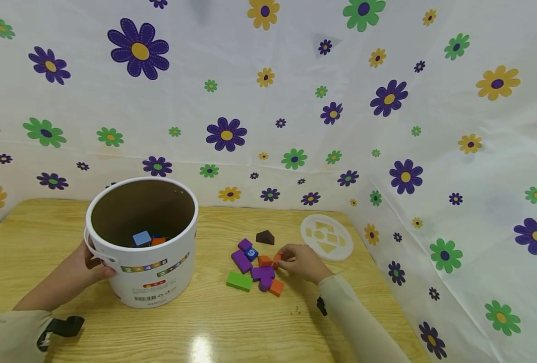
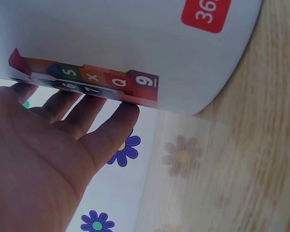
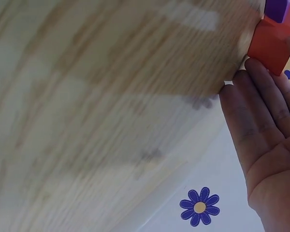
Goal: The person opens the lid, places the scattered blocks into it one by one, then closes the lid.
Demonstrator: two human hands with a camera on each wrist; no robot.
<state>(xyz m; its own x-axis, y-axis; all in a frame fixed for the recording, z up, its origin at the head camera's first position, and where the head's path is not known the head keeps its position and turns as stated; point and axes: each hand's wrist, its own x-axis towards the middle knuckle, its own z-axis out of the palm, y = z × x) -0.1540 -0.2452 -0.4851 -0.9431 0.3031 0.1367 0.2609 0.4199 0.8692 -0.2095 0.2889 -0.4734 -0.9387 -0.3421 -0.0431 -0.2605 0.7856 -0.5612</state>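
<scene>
Nearest the viewer, two pale sleeves reach over a light wooden table [image 1: 214, 322]. The left hand [image 1: 83, 267] rests against the outer wall of a white cylindrical cardboard bucket [image 1: 150, 272]; the left wrist view shows its fingers [image 2: 108, 130] straight and flat on the wall beside a printed strip of coloured number tiles, gripping nothing. The right hand [image 1: 302, 262] lies at the right edge of a cluster of foam blocks, and its fingertips [image 3: 253, 72] pinch a small red-orange foam block [image 1: 277, 258] that sits on the table. The cluster, just right of the bucket, holds a green rectangular block [image 1: 239, 281], an orange cube [image 1: 276, 287], several purple blocks [image 1: 262, 274] and a blue numbered block [image 1: 251, 253]. Behind it lies a dark brown house-shaped block [image 1: 265, 237]. Inside the bucket lie a light blue cube [image 1: 141, 238] and an orange piece. Farther right, a white round shape-sorter lid [image 1: 326, 237] lies flat near a flower-printed white backdrop [image 1: 295, 101].
</scene>
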